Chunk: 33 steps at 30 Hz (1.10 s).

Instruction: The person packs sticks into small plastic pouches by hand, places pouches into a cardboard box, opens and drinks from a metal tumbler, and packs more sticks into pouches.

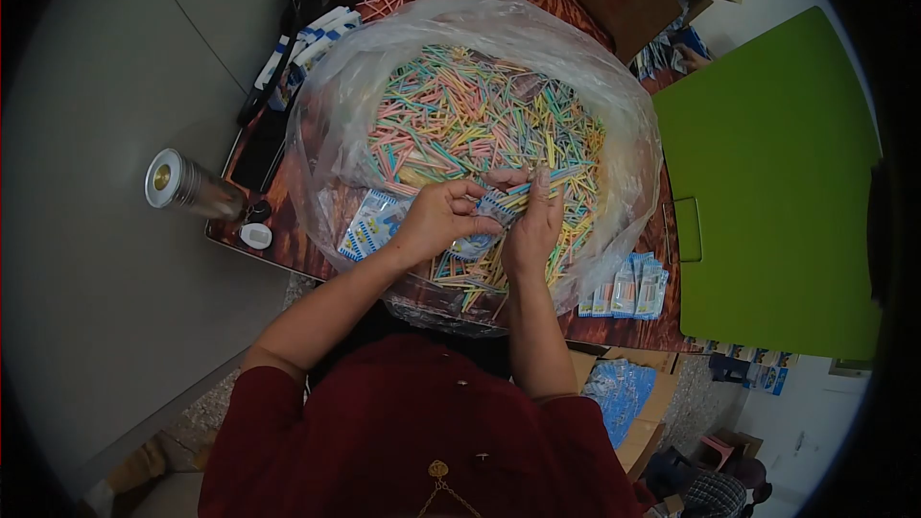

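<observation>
A large clear plastic bag (331,86) lies wide open on the table, holding a heap of thin pastel sticks (460,115) in pink, yellow, green and blue. Over the near part of the heap, my left hand (436,223) is closed on a small blue-and-white printed packet (492,204). My right hand (533,230) grips a small bundle of sticks (523,194) against the packet's mouth; whether their ends are inside, I cannot tell. More blue-and-white packets (369,223) lie just left of my left hand.
Several packets (628,288) lie in a row at the table's (662,328) front right. A green board (767,182) stands right. At left are a metal cylinder (197,187) and a white oval device (256,236). Cardboard boxes (619,0) and another person's hand (689,59) are behind.
</observation>
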Available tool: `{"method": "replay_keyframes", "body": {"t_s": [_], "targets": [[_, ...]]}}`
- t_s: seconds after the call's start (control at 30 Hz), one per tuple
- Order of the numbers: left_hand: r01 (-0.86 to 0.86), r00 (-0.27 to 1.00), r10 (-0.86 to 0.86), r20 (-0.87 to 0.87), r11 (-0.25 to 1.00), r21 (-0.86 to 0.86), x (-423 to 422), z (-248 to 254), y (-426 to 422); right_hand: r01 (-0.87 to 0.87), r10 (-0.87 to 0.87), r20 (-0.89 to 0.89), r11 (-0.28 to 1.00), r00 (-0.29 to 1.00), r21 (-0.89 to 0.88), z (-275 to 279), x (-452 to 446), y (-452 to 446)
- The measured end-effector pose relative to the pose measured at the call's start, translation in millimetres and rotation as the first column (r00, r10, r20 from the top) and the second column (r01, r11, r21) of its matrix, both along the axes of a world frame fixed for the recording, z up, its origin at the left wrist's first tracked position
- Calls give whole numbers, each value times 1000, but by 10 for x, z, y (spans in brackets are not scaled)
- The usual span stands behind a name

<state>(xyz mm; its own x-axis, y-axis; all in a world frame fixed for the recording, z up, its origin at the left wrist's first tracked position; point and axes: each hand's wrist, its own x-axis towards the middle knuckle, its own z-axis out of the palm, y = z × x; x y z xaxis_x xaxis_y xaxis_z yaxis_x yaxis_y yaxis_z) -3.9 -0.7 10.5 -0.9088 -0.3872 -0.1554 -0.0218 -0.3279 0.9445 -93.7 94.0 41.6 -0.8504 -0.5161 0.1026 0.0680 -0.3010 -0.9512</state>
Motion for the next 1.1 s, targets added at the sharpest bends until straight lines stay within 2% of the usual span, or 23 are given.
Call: {"method": "replay_keyframes", "body": {"t_s": [0.03,0.07,0.1,0.17,0.2,0.27,0.3,0.37,0.4,0.53,0.57,0.6,0.63,0.67,0.73,0.77,0.83,0.87,0.93,1.0,1.03,1.1], "targets": [[-24,999,26,-30,997,71,-1,27,4,-4,4,-17,1000,1000,7,-8,-2,10],[-24,999,27,-30,997,72,6,59,-2,-9,9,-34,1000,999,15,-19,-3,22],[-5,999,8,-35,998,64,13,97,-14,-9,10,-34,1000,999,15,-37,-1,39],[13,999,-11,-40,998,57,20,137,-35,-33,49,-195,996,980,87,-87,-4,73],[26,999,-27,-37,1000,-8,21,148,-44,-34,50,-195,996,979,87,-119,-45,103],[40,999,-42,-33,997,-71,20,108,-49,-233,271,-142,943,952,239,-164,-137,178],[21,1000,-23,-21,997,-70,10,66,-44,-232,270,-142,943,952,240,-104,-121,158],[6,1000,-7,-10,997,-71,-11,-2,-37,-259,261,-45,965,964,50,56,-91,101],[27,999,-28,-39,999,-34,-23,18,-31,-262,268,77,962,960,-81,77,-96,106],[83,996,-81,-42,995,61,-45,49,-24,-275,280,66,958,958,-76,-14,-162,169],[89,995,-86,-40,994,60,-50,46,-21,-188,287,-347,938,893,290,-11,-186,205],[78,995,-77,-62,997,17,-55,50,-14,62,393,-660,830,640,554,-7,-200,239],[67,994,-69,-84,997,-25,-61,56,-4,149,400,-720,810,568,567,-6,-202,268],[76,994,-78,-82,997,-26,-55,67,7,155,394,-719,809,572,566,3,-206,292],[88,995,-85,-59,995,50,-40,167,20,108,321,-644,839,694,534,27,-223,356],[57,990,-61,-129,998,-37,-59,103,28,93,283,-582,842,763,532,-9,-246,427],[14,978,-28,-204,997,-71,-93,59,56,-71,159,-226,932,961,355,-125,-202,495],[4,984,-26,-176,992,-125,-76,94,69,-32,149,-299,932,943,362,-126,-189,541],[6,998,-11,-61,997,-80,-84,24,84,-98,233,-349,926,908,363,-169,-176,657],[-122,964,61,-261,966,-227,-126,338,246,-262,276,-85,954,957,142,-210,-77,694],[-252,937,137,-321,901,-354,-184,406,327,-293,295,-1,947,955,131,-169,-46,732],[-64,979,2,-204,953,-297,-134,378,284,-283,285,18,942,958,180,-290,-37,785]]}}
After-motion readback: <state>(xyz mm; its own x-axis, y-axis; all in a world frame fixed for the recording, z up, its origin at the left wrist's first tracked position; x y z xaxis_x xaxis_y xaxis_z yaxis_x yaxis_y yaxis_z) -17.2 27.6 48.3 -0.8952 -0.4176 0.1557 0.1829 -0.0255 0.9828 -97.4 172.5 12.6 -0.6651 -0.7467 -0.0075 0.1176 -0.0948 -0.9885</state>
